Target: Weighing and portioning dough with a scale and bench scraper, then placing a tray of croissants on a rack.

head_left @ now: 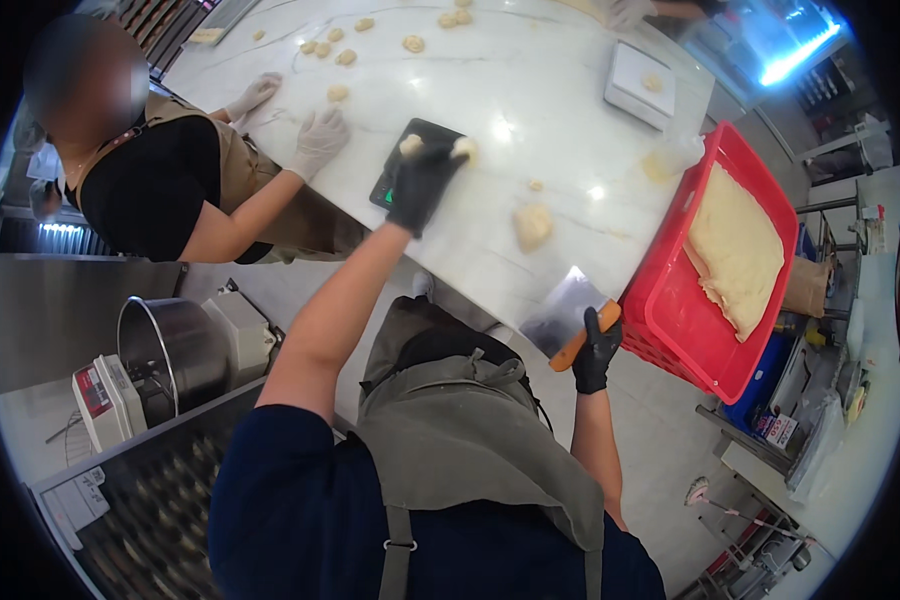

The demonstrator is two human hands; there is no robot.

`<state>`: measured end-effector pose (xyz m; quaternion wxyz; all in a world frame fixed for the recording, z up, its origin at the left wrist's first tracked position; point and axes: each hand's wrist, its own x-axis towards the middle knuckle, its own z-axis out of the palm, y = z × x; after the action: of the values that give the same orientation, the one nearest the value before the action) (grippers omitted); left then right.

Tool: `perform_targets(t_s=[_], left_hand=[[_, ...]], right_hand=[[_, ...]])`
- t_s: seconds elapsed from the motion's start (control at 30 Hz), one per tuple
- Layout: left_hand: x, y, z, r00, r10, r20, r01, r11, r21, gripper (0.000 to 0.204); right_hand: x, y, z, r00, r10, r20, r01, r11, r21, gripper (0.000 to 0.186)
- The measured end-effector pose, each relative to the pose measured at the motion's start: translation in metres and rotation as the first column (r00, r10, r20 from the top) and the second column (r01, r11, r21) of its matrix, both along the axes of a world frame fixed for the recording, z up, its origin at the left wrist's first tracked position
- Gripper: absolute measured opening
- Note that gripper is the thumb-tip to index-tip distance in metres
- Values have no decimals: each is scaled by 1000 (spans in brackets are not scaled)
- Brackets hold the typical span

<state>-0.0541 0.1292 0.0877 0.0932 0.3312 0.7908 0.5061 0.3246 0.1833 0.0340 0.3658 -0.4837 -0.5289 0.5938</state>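
Observation:
My left hand [427,185], in a black glove, reaches palm down over a dark kitchen scale [390,165]. Its fingers are closed at a small piece of dough [464,149] by the scale's right edge; the grip is partly hidden. Another dough piece [411,146] shows on the scale beside the fingers. My right hand [597,352], also black-gloved, grips the wooden handle of a dough scraper [565,310], its metal blade at the table's front edge. A larger dough lump [533,227] and a small scrap of dough [536,185] lie between my hands on the marble table [470,240].
A red crate [650,345] with a big slab of dough [740,250] stands at the right. Across the table are several dough pieces [345,57] and a white scale [640,85]. A co-worker's gloved hands [320,143] rest at the left, above a mixer bowl [150,350].

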Motion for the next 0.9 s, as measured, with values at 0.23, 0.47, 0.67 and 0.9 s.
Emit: perform_targets(t_s=[0.23,0.47,0.67,0.9], left_hand=[[105,-65,-94,984,-144,-104,121,972,-203,32],[109,-80,-85,967,-170,-189,83,914,-397,20],[69,-118,-65,977,87,193,-80,996,-44,17],[37,-137,-73,838,-146,525,-55,936,347,20]], right_hand=[[-107,0,75,848,358,391,-520,703,484,22],[-172,0,12,478,406,779,-816,534,222,30],[-168,40,3,550,709,441,-812,577,87,41],[-196,27,13,520,846,-116,-851,503,-151,50]])
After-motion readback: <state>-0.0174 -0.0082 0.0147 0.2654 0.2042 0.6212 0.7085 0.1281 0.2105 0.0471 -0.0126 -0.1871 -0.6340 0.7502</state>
